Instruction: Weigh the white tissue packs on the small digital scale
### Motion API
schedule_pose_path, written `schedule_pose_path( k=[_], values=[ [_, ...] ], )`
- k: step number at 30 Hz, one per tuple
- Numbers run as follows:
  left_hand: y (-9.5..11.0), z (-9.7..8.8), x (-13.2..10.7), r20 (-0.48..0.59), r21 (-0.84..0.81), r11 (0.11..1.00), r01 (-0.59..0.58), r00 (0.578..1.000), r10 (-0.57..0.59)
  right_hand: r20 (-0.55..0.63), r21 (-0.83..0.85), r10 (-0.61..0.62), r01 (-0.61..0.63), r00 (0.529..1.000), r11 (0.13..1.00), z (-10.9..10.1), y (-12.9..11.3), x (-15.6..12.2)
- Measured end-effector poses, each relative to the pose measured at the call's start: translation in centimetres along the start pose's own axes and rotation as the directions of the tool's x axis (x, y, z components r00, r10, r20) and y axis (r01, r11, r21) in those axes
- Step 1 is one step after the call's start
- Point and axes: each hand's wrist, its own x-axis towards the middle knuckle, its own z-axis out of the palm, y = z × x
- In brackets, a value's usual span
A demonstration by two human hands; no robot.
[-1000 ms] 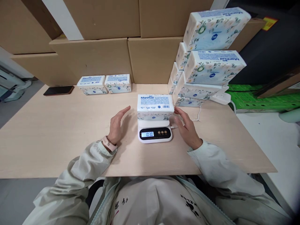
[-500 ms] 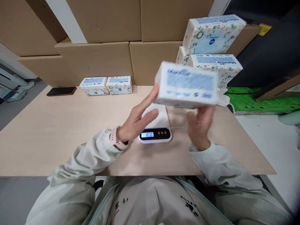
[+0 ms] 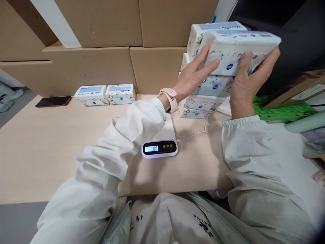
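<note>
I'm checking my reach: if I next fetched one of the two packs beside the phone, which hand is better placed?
Probably your left hand: it is nearer those two packs, while your right hand is farther away. Both grip the held pack, so the left would first need freeing.

Just below the centre of the frame I read 0.0 on the lit display [image 3: 151, 148] of the white scale [image 3: 164, 137], and left of centre Manhua on the left floral pack [image 3: 91, 96] and its neighbour [image 3: 120, 95], while the top print on the pack I hold [image 3: 235, 56] is too blurred.
</note>
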Motion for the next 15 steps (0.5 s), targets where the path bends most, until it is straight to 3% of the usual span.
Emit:
schedule_pose_path(
  k=[3,9,15],
  values=[
    [-1.2,0.1,0.4,0.007,0.046,0.999,-0.024,1.0,0.024,-0.198,-0.081,-0.065,0.05,0.978,0.995,0.7,0.7,0.4],
    [-0.8,0.2,-0.5,0.023,0.101,0.994,-0.048,0.999,0.046,-0.24,-0.089,-0.103,0.084,0.965,0.992,1.3,1.9,-0.2],
    [-0.4,0.0,-1.3,0.031,0.103,0.994,-0.044,0.999,0.041,-0.223,-0.048,-0.146,0.139,0.964,0.989,1.0,1.6,-0.8]
  ],
)
